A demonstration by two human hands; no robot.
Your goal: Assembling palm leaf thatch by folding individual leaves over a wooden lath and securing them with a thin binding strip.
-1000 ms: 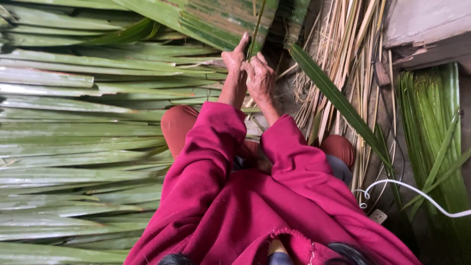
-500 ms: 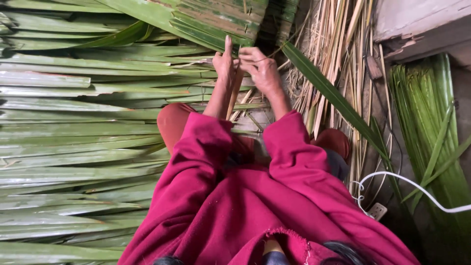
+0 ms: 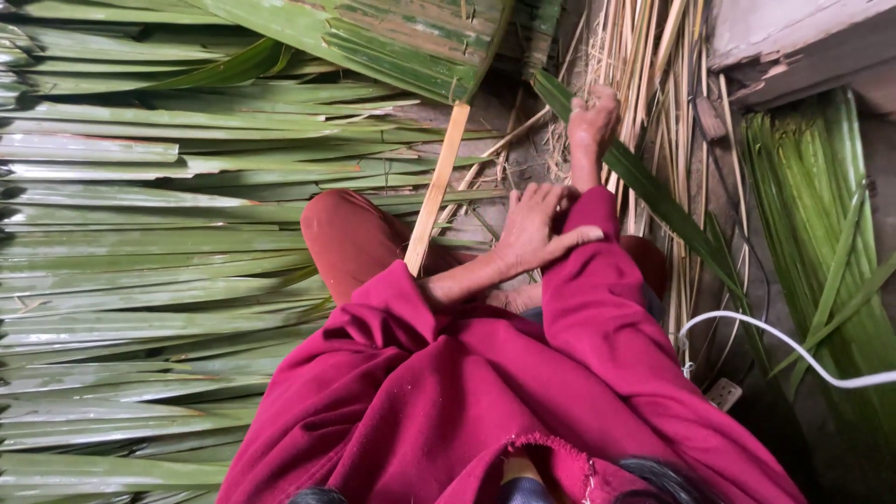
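Straw (image 3: 644, 65) under right hand (image 3: 594, 114); left hand (image 3: 534, 229) splayed on sleeve (image 3: 597, 280)

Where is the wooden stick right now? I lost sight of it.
The wooden stick leans left of both hands, from the knee up to the big green leaf.

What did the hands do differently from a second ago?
Both hands let go of the folded green leaf panel up top. The right hand moved right, onto a long green leaf by the dry sticks. The left hand dropped back against the right sleeve. The leaf pile stayed put.
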